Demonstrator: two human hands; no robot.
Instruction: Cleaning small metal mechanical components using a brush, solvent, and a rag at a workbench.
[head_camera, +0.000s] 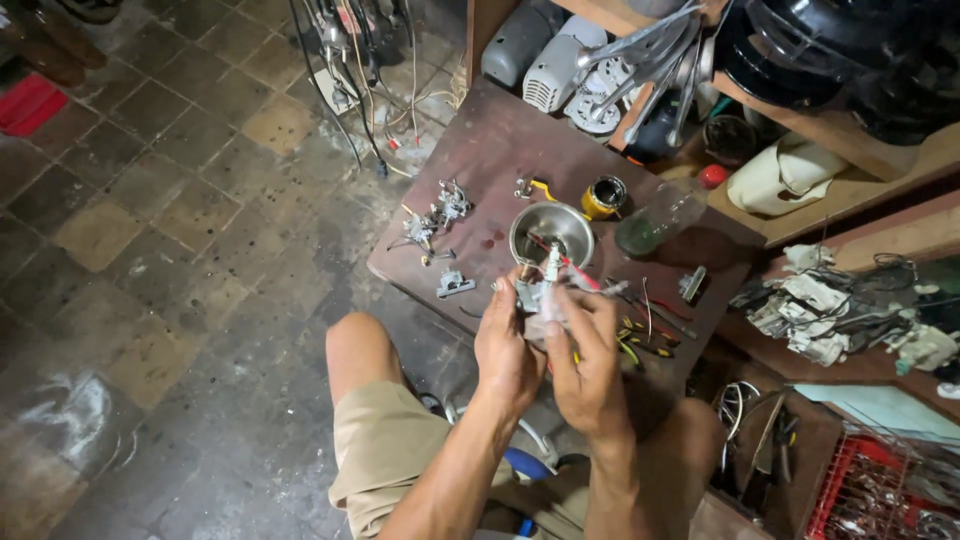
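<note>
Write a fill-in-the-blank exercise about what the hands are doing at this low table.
1. Both hands, the left hand and the right hand, hold a small grey ____ part between them.
2. Just beyond the hands stands a round ____ bowl.
3. The small tin beside the bowl is coloured ____.
4. The clear bottle lies on its ____ on the brown table.

Missing words: metal; metal; yellow; side
</note>
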